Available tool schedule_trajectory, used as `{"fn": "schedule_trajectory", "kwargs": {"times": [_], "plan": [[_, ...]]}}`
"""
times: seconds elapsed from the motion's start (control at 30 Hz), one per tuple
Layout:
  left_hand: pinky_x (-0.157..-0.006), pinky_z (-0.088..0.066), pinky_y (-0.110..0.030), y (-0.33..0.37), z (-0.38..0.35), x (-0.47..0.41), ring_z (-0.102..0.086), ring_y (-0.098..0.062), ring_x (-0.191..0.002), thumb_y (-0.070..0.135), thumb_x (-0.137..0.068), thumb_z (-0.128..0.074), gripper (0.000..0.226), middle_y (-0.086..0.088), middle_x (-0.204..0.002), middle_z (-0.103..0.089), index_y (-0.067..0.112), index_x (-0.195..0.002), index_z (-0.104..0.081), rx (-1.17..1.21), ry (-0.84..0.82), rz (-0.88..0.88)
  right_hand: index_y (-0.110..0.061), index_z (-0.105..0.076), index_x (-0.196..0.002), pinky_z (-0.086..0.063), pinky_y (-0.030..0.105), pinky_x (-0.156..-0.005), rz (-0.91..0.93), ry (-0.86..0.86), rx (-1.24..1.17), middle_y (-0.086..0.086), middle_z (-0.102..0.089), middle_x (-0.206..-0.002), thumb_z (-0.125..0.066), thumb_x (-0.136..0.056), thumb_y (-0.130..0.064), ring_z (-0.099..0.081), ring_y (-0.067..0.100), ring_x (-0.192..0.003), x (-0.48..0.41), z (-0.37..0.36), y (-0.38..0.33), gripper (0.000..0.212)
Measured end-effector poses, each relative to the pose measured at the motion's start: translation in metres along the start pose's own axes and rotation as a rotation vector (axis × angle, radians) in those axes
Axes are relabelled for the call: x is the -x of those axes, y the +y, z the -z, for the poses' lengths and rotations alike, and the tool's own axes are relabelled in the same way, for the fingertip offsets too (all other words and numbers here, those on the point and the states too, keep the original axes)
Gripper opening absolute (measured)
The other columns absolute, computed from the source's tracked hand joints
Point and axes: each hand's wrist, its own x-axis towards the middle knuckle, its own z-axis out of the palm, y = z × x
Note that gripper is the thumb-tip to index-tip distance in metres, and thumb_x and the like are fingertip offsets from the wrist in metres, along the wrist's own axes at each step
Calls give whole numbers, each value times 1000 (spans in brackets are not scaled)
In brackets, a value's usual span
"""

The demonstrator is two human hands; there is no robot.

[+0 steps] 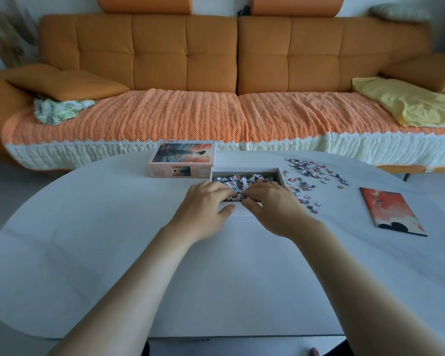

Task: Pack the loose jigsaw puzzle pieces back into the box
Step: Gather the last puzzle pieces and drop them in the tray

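The open white box (244,170) sits mid-table, holding a heap of jigsaw pieces (242,181). My left hand (206,201) and my right hand (270,204) lie side by side over the box's near edge, fingers reaching into the heap and meeting at its middle. The fingertips are partly hidden among the pieces, so whether they pinch any is unclear. Both thumbs rest on the table in front of the box. More loose pieces (311,181) lie scattered to the right of the box.
The box lid (181,159) with its picture stands behind and left of the box. A flat red-and-white picture sheet (391,211) lies at the right of the white oval table (113,227). An orange sofa (216,73) stands behind.
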Motion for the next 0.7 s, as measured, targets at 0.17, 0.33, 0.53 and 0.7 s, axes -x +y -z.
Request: {"fn": "schedule_trajectory", "kwargs": {"times": [0.17,0.33,0.53,0.7], "plan": [[-103,-36,-34,24,4,-1,-48,-14,-118,32,-93,-57,33,9,-123,-58,21,-124,-63,57,117,-27,-31,-66,-120,-43,41,-101,-45,133,-136,-9,-59,-132,-51,-96,-34,-53,14,-121,14,23,26,29],[-103,-37,-27,103,-10,-35,-44,-10,-123,17,-97,-50,37,5,-131,-53,17,-133,-55,233,31,-79,-26,-57,-130,-42,33,-98,-217,130,-160,-8,-51,-138,-49,-98,-29,-51,17,-123,31,43,74,34],[-114,-28,-33,176,-47,-107,-32,-17,-140,11,-101,-34,48,-1,-153,-32,17,-149,-33,357,-181,77,-18,-44,-142,-28,38,-112,-343,36,-117,6,-37,-150,-47,-98,-24,-34,27,-138,41,56,138,44],[-115,-27,-43,173,-74,-180,-18,-22,-146,17,-102,-33,56,-1,-160,-17,19,-154,-16,232,-326,220,-14,-23,-151,-16,42,-118,-376,-59,-63,10,-13,-160,-41,-101,-32,-9,27,-148,18,59,175,57]]}}
